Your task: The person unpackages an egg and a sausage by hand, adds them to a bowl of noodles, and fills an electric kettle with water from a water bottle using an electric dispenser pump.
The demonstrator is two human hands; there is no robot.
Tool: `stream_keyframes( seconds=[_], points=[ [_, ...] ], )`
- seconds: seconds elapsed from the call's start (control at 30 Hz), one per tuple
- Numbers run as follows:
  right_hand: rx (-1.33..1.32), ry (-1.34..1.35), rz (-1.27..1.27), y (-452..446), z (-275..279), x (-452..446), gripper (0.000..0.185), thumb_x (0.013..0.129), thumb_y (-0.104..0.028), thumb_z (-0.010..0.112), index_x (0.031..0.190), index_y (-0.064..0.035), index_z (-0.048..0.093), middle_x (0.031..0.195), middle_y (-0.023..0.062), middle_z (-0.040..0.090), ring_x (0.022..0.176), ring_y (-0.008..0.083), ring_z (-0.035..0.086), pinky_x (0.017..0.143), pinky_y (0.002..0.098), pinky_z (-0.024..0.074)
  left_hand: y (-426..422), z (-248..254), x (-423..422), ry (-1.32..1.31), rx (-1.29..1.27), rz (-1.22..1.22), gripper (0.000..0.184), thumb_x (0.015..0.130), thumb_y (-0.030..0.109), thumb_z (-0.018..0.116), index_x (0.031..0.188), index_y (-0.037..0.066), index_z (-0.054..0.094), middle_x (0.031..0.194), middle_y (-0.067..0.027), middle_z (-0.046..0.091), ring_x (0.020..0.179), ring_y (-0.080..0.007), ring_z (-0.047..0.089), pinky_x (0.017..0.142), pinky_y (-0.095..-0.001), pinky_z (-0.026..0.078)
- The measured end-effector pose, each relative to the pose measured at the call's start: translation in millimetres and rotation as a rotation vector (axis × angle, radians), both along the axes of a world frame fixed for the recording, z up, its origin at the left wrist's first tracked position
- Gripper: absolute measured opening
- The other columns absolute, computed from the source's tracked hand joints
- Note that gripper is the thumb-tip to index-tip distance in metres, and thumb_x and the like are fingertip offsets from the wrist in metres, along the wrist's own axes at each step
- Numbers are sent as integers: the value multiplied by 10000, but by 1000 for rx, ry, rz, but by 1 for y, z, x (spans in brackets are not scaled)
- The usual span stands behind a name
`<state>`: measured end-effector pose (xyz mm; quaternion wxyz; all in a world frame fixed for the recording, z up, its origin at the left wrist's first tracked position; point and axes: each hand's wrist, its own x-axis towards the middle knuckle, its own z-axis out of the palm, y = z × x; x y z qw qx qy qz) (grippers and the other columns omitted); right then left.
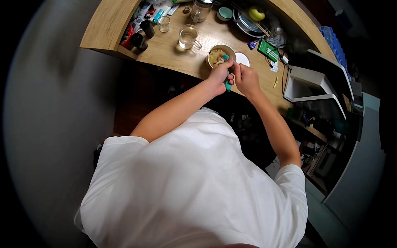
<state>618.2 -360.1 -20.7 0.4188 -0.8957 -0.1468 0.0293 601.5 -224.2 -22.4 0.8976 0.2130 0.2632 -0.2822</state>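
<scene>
My left hand (220, 75) is closed round a green tool (227, 84), at the front edge of the wooden desk (173, 58). The tool's upper end reaches over a round bowl (210, 57) with pale food in it. Close against it on the right, my right hand (245, 77) has its fingers pinched together; what they hold, if anything, is too small to tell. A white round disc (242, 60) lies just right of the bowl, partly behind my right hand.
A glass mug of clear liquid (188, 37) and a small glass (164, 25) stand left of the bowl. Behind are a glass pot (201, 12), a green cup (224, 14) and a green apple (257, 13). A green box (268, 50) and monitor (318, 78) are at right.
</scene>
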Motion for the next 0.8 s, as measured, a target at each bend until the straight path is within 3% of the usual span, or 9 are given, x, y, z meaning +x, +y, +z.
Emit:
stream_keyframes(
  seconds=[0.1,0.17,0.2,0.27,0.37,0.53,0.6,0.73,0.8],
  points=[
    [-331,-297,31,-4,18,-8,377,968,-303,565,726,-28,655,613,172,613,530,314,620,476,416,458,-3,0,0,38,75,64,203,982,335,581,916,144,577,769,61,528,538,-54,399,489,-233,343],
    [-243,53,-37,-10,20,-7,502,1002,-432,508,759,-13,639,557,16,551,492,116,484,449,335,358,-3,-4,1,17,103,94,199,979,332,589,927,140,579,790,59,529,555,-55,403,495,-234,349],
    [-244,52,-35,-9,26,-4,502,1002,-432,508,759,-13,639,557,16,551,492,116,484,449,335,358,-2,-6,0,16,132,76,188,975,320,600,934,138,583,786,56,526,563,-57,401,502,-236,354],
    [137,933,-239,-7,42,5,482,999,-467,504,748,-65,595,537,-46,411,463,89,339,426,271,254,-5,-10,-1,12,157,57,177,970,308,610,940,135,587,781,53,522,570,-60,400,508,-238,360],
    [446,1214,-270,-7,43,6,441,1001,-460,508,745,-102,535,549,-73,318,463,69,257,430,245,181,-9,-13,0,0,223,45,178,977,307,598,948,131,590,784,52,523,580,-65,396,519,-245,367],
    [340,940,-300,-9,14,1,478,997,-417,534,678,-61,551,538,-36,424,470,87,358,437,265,285,-11,-18,0,64,172,33,170,986,294,575,946,130,594,785,49,529,576,-66,385,524,-257,371],
    [69,571,-197,-3,10,-4,491,1001,-379,529,691,-5,602,564,11,530,466,122,436,452,293,361,-10,-16,-1,64,154,27,172,980,301,584,939,134,595,786,49,531,573,-65,384,524,-254,363],
    [174,446,-214,12,26,-22,486,1002,-336,514,735,46,653,609,69,613,504,147,521,514,319,430,-6,-17,-1,38,115,-69,210,963,346,607,915,141,599,778,48,530,559,-58,385,522,-246,339],
    [-15,342,-175,13,31,-28,446,993,-286,500,779,61,680,637,97,647,548,151,570,550,313,454,-8,-21,-1,11,142,-80,254,949,365,626,880,123,600,760,36,515,563,-76,402,507,-265,358]
  ],
)
